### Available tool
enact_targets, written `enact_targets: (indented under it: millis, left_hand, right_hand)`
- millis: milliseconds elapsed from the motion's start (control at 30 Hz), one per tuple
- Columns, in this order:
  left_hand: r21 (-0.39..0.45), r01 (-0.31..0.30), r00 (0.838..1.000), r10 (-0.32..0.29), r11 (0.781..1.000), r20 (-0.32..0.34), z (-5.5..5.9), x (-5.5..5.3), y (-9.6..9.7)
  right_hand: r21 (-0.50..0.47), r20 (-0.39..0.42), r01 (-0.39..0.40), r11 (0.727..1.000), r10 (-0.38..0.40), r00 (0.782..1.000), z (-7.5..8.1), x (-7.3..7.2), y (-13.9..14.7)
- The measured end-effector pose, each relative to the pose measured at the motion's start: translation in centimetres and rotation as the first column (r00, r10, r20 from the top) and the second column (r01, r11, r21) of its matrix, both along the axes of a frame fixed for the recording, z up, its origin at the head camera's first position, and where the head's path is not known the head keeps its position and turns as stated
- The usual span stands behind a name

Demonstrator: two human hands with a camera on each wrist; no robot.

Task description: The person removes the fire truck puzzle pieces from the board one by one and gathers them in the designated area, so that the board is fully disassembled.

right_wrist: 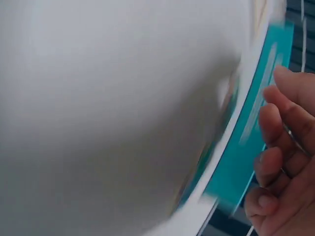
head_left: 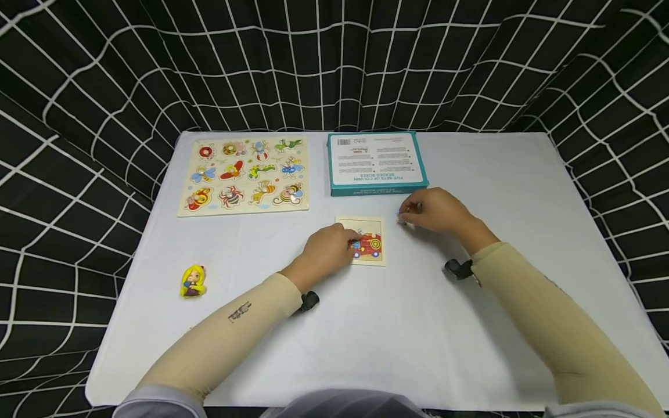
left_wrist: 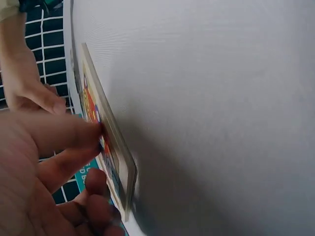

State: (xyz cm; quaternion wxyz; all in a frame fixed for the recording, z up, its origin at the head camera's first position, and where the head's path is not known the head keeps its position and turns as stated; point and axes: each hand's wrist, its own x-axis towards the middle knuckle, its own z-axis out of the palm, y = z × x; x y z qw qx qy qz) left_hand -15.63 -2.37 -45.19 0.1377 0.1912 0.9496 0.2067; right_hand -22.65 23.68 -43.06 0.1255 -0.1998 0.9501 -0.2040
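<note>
A small square wooden puzzle board (head_left: 368, 261) with a red tractor picture (head_left: 370, 244) lies on the white table. Over its left part is my left hand (head_left: 326, 247), the thumb (left_wrist: 74, 132) touching the picture and the other fingers bent beside the board. My right hand (head_left: 436, 212) hovers low to the right of the board, in front of the teal box. Its fingers (right_wrist: 270, 123) curl loosely and nothing shows between them. By the right fingertips is a small greyish thing (head_left: 401, 220), mostly hidden.
A teal box (head_left: 378, 190) with a white printed label lies at the back centre. To its left is a larger wooden insect puzzle board (head_left: 243, 206). A yellow-haired doll figure (head_left: 193, 283) lies at the left. Black cloth with a white grid (head_left: 334, 64) surrounds the table (head_left: 392, 337).
</note>
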Motion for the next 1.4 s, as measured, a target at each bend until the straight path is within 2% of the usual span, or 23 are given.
enact_targets:
  millis: [133,267,400,567,633,800,900,1000,1133,1233,1300,1400]
  left_hand:
    - [0.002,0.004,0.999,-0.004,1.000,-0.040,-0.2,0.1,0.5]
    - [-0.014,-0.008,0.997,0.007,1.000,-0.077,-0.6,0.3,1.2]
    - [-0.028,-0.043,0.997,0.041,0.999,-0.068,-0.8,0.6,1.7]
    - [-0.024,-0.065,0.997,0.064,0.998,-0.040,-0.9,0.7,1.9]
    - [-0.019,-0.068,0.997,0.067,0.997,-0.035,-0.9,0.7,1.9]
    - [-0.008,-0.086,0.996,0.085,0.996,-0.030,-0.7,0.5,1.9]
    - [-0.006,-0.085,0.996,0.085,0.996,-0.025,-0.5,0.5,1.9]
    - [-0.005,-0.085,0.996,0.085,0.996,-0.019,-0.3,0.6,1.9]
    - [-0.001,-0.089,0.996,0.089,0.996,-0.008,-0.2,0.7,1.9]
    - [0.002,-0.086,0.996,0.086,0.996,-0.006,-0.2,0.7,1.8]
    - [0.010,-0.087,0.996,0.088,0.996,-0.005,-0.3,0.6,1.7]
    - [0.020,-0.097,0.995,0.097,0.995,-0.003,-0.5,0.6,1.3]
  right_hand:
    - [0.026,-0.013,-0.177,0.984,0.178,0.984,0.0,2.4,-2.3]
    - [0.116,-0.106,-0.233,0.965,0.246,0.964,-0.3,3.8,-3.6]
    - [0.133,-0.180,-0.242,0.961,0.264,0.948,-0.8,4.1,-4.0]
    - [0.103,-0.148,-0.204,0.973,0.218,0.965,-1.2,4.3,-4.2]
    - [0.102,-0.159,-0.186,0.977,0.200,0.967,-1.2,4.4,-4.3]
    - [0.112,-0.252,-0.193,0.975,0.215,0.943,-0.8,4.5,-4.0]
    - [0.094,-0.268,-0.203,0.975,0.221,0.938,-0.3,4.4,-2.2]
    - [0.056,-0.241,-0.193,0.980,0.201,0.949,0.1,4.4,1.3]
    - [0.039,-0.165,-0.084,0.996,0.090,0.982,0.3,5.0,7.1]
    - [0.053,-0.106,0.015,0.998,-0.010,0.994,0.5,5.5,10.5]
    - [0.058,-0.077,0.048,0.997,-0.044,0.996,0.4,5.7,11.9]
    - [0.051,-0.047,0.055,0.997,-0.053,0.998,0.0,5.7,12.7]
